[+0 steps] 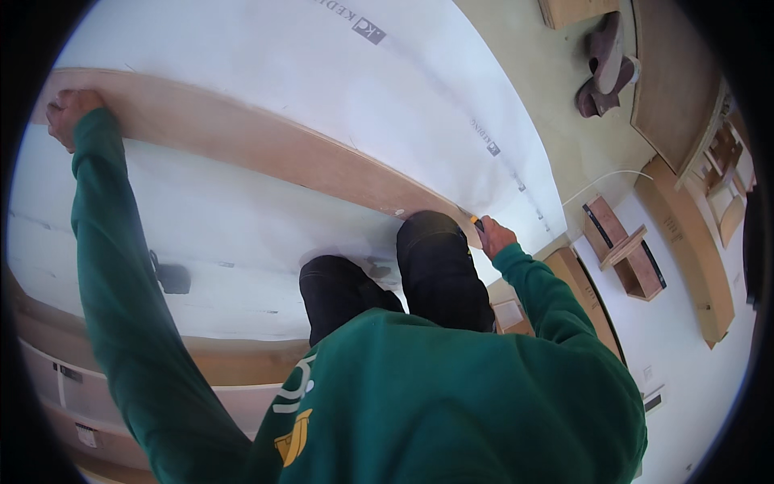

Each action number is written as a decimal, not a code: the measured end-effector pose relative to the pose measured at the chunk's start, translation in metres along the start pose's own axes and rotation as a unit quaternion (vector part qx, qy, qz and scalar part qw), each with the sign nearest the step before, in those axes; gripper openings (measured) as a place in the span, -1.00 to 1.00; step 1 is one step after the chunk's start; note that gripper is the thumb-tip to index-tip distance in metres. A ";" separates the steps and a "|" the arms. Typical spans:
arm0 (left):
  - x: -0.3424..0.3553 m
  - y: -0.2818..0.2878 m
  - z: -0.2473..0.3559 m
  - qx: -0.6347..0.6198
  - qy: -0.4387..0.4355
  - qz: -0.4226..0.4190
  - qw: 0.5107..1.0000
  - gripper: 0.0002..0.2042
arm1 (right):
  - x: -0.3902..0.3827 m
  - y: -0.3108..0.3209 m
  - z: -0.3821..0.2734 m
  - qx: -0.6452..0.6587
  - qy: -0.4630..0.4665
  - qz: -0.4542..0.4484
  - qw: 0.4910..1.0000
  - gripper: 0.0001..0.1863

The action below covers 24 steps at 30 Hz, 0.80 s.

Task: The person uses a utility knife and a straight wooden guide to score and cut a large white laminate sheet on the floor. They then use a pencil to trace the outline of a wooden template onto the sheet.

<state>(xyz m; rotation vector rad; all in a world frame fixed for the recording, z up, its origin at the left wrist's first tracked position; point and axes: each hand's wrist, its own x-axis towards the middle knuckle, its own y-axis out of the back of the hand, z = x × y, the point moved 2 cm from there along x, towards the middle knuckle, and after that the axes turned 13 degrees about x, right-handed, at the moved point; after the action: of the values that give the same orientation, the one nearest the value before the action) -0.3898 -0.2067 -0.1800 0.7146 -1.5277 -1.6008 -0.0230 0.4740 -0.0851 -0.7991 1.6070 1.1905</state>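
A long, narrow wooden board (266, 143) lies slantwise across a large white sheet (322, 81) with printed marks. My left hand (74, 114) is closed at the board's far left end, its curled fingers bearing on the wood. Near the board's right end, my right hand (496, 236) is wrapped round a utility knife (478, 223) with an orange and black handle. The knife's tip is close to the board's edge; whether its blade touches the sheet is too small to tell. Both my knees, in black trousers, rest by the board's near edge.
A dark flat object (172, 278) lies on the sheet at left. Brown clogs (606, 64) stand on the floor at far right. A small wooden piece with dark strips (625, 250) and a long cardboard box (685, 250) are at right. Wooden panels (250, 363) lie behind me on the left.
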 end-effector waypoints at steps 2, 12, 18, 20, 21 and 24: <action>0.001 -0.008 -0.007 0.013 -0.004 -0.006 1.000 -0.55 | -0.003 0.011 -0.010 -0.005 0.000 0.001 1.000 -0.76; -0.005 -0.008 -0.005 -0.016 0.000 0.022 1.000 -0.52 | 0.054 0.149 -0.285 0.173 0.137 0.153 0.963 -0.75; -0.010 0.005 0.008 -0.028 0.027 -0.041 0.998 -0.52 | 0.162 0.178 -0.571 0.200 0.343 0.158 0.904 -0.74; -0.008 0.005 0.007 -0.026 0.033 -0.070 0.997 -0.51 | 0.178 0.189 -0.649 0.162 0.369 0.150 0.903 -0.70; -0.009 0.004 0.006 -0.030 0.036 -0.082 0.996 -0.51 | 0.182 0.195 -0.678 0.151 0.375 0.141 0.904 -0.68; -0.007 0.002 0.004 -0.039 0.036 -0.093 0.994 -0.50 | 0.189 0.209 -0.746 0.141 0.339 0.125 0.922 -0.64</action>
<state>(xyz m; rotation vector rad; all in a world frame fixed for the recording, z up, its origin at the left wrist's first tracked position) -0.3891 -0.1983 -0.1782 0.8832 -1.3714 -1.7425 -0.5006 -0.1626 -0.1370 -0.8880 2.4491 0.8508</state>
